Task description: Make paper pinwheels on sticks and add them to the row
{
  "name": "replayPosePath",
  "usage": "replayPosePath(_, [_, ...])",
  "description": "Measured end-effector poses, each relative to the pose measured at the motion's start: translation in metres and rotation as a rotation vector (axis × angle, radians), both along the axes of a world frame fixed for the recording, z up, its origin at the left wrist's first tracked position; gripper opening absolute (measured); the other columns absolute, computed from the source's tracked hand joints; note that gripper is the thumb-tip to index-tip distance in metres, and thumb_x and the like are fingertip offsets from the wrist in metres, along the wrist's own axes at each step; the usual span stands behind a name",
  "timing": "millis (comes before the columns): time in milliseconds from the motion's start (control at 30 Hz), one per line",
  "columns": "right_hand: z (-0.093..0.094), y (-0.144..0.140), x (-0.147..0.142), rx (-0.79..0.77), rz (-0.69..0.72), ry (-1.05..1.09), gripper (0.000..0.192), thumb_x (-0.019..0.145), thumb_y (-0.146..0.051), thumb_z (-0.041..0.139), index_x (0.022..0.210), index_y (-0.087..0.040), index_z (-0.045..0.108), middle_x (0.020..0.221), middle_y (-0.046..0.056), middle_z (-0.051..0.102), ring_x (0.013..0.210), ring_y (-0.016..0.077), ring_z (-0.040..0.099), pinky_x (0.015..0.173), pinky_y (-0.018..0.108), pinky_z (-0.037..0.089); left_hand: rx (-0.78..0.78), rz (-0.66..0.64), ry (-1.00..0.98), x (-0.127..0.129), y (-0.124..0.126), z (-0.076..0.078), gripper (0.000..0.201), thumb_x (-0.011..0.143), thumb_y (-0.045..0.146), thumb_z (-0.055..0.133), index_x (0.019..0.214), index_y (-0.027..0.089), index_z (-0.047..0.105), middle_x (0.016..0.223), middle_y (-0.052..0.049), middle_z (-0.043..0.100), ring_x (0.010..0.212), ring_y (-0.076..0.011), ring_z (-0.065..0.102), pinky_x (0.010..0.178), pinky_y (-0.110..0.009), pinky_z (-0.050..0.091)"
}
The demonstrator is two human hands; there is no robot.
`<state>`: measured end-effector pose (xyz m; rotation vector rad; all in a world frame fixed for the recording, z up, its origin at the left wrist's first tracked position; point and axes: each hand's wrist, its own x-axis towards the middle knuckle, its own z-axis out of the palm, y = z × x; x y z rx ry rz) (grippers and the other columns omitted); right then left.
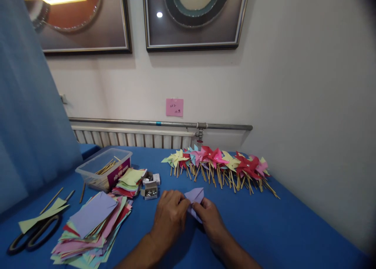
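Between my two hands is a piece of purple paper [196, 194], partly folded, held above the blue tabletop. My left hand [172, 210] grips its left side, fingers curled and thumb pressed in near the middle. On the right edge, my right hand [210, 218] pinches the paper with the thumb on top. The paper's lower part is partly hidden by my fingers. Just left of my left hand stand two small open boxes of shiny metal pins [150, 191]. A stack of coloured paper sheets [94, 218], purple on top, lies further left.
Finished paper pinwheels [216, 157] on sticks lie in a row at the back. A clear plastic tub [88, 169] holds wooden sticks. Smaller cut papers [131, 179] sit beside it. Black-handled scissors [44, 231] lie at left under a green strip. A blue curtain [29, 104] hangs left.
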<state>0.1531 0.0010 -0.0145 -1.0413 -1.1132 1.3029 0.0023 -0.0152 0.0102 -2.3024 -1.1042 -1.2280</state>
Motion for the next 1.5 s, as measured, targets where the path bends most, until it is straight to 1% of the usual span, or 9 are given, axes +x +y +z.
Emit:
replayPosePath(267, [-0.004,0.002,0.001,0.007,0.033,0.027,0.041,0.071,-0.052,0.076,0.089,-0.015,0.073,0.074,0.002,0.072,0.066,0.0181,0.060,0.063,0.027,0.045,0.008,0.029,0.102,-0.001,0.003,-0.001,0.025,0.095,0.013,0.046,0.081,0.020,0.066,0.077,-0.003,0.061,0.072,-0.0186,0.050,0.070,-0.035,0.030])
replayPosePath(500, [-0.002,0.002,0.001,0.011,0.057,0.047,0.044,0.073,-0.055,0.077,0.092,-0.015,0.073,0.079,0.004,0.074,0.072,0.0188,0.063,0.066,0.027,0.046,0.150,0.104,0.227,0.000,0.006,-0.001,0.015,0.091,0.011,0.057,0.084,0.019,0.067,0.077,-0.004,0.061,0.070,-0.0199,0.051,0.070,-0.037,0.031])
replayPosePath(733, [0.002,0.003,0.004,-0.023,0.123,0.094,0.046,0.069,-0.053,0.081,0.094,-0.015,0.073,0.082,0.007,0.076,0.077,0.0231,0.069,0.074,0.032,0.050,0.183,0.131,0.290,-0.001,0.004,0.004,0.011,0.091,0.012,0.057,0.088,0.018,0.066,0.076,-0.004,0.059,0.069,-0.0201,0.051,0.071,-0.038,0.033])
replayPosePath(967, [-0.006,0.011,0.006,-0.051,0.047,0.017,0.042,0.065,-0.048,0.080,0.088,-0.014,0.073,0.069,0.003,0.073,0.060,0.0173,0.061,0.058,0.026,0.043,0.112,0.124,0.255,0.002,0.001,0.003,0.015,0.092,0.012,0.055,0.092,0.019,0.069,0.078,-0.005,0.062,0.072,-0.0210,0.053,0.072,-0.037,0.034])
replayPosePath(1067, [-0.005,0.010,0.007,-0.037,-0.002,0.003,0.038,0.063,-0.043,0.080,0.087,-0.014,0.073,0.069,0.003,0.072,0.063,0.0184,0.062,0.061,0.028,0.046,-0.004,0.078,0.108,0.000,-0.001,0.002,0.025,0.094,0.011,0.047,0.092,0.020,0.070,0.079,-0.005,0.063,0.074,-0.0201,0.054,0.071,-0.036,0.034])
replayPosePath(1133, [-0.002,0.008,0.007,-0.016,-0.012,-0.001,0.036,0.065,-0.042,0.078,0.088,-0.015,0.074,0.069,0.003,0.072,0.065,0.0186,0.062,0.063,0.028,0.047,-0.140,0.039,-0.060,-0.002,-0.002,0.004,0.028,0.095,0.012,0.042,0.091,0.020,0.069,0.082,-0.006,0.064,0.078,-0.0196,0.056,0.073,-0.034,0.035])
replayPosePath(1267, [0.001,0.005,0.008,0.001,-0.019,-0.011,0.036,0.068,-0.040,0.077,0.092,-0.014,0.076,0.067,0.002,0.072,0.062,0.0171,0.061,0.060,0.027,0.046,-0.570,-0.028,-0.478,-0.004,0.003,0.010,0.025,0.093,0.025,0.046,0.079,0.018,0.065,0.074,-0.002,0.062,0.072,-0.0165,0.056,0.068,-0.029,0.037])
replayPosePath(1400, [0.000,0.007,0.006,0.021,0.002,-0.026,0.042,0.066,-0.043,0.079,0.093,-0.012,0.076,0.075,0.006,0.075,0.063,0.0177,0.062,0.061,0.028,0.046,-0.998,-0.172,-0.844,0.001,0.012,0.010,0.026,0.076,0.042,0.064,0.069,0.017,0.062,0.059,0.002,0.056,0.056,-0.0125,0.048,0.056,-0.025,0.033])
replayPosePath(1500, [-0.001,0.007,0.004,0.026,0.010,-0.053,0.044,0.064,-0.045,0.079,0.092,-0.012,0.075,0.074,0.006,0.075,0.063,0.0189,0.063,0.060,0.029,0.045,-1.168,-0.262,-0.942,0.004,0.016,0.007,0.036,0.061,0.049,0.073,0.066,0.016,0.060,0.053,0.003,0.053,0.049,-0.0100,0.042,0.051,-0.025,0.030])
